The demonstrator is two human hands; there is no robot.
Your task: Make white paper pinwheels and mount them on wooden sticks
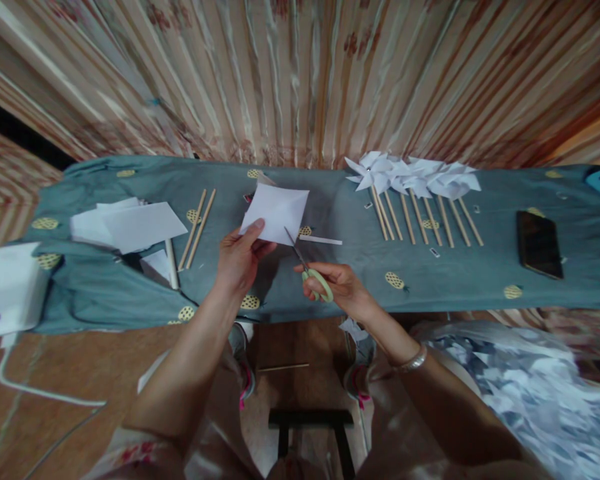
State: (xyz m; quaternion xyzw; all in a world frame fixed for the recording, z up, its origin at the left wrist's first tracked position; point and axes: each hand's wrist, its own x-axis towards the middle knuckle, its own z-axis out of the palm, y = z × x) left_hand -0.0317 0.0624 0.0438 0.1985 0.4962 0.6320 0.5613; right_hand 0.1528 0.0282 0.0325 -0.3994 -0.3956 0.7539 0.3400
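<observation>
My left hand (243,257) pinches a white square of paper (277,210) by its near left edge, thumb on top. In my right hand (337,283) is a pair of scissors (317,285) with pale green handles, my fingers through the loops. The blades meet the paper's near right corner; whether they cut into it I cannot tell. A narrow white strip (325,240) lies on the cloth just right of the paper. Something small and dark is partly hidden behind the paper's left edge.
Finished paper pinwheels (415,177) on wooden sticks lie in a row at the right, near a phone (539,243). Paper sheets (140,223) and two bare sticks (197,230) lie left, beyond a white device (10,290). A bag of paper pieces (530,380) stands below right.
</observation>
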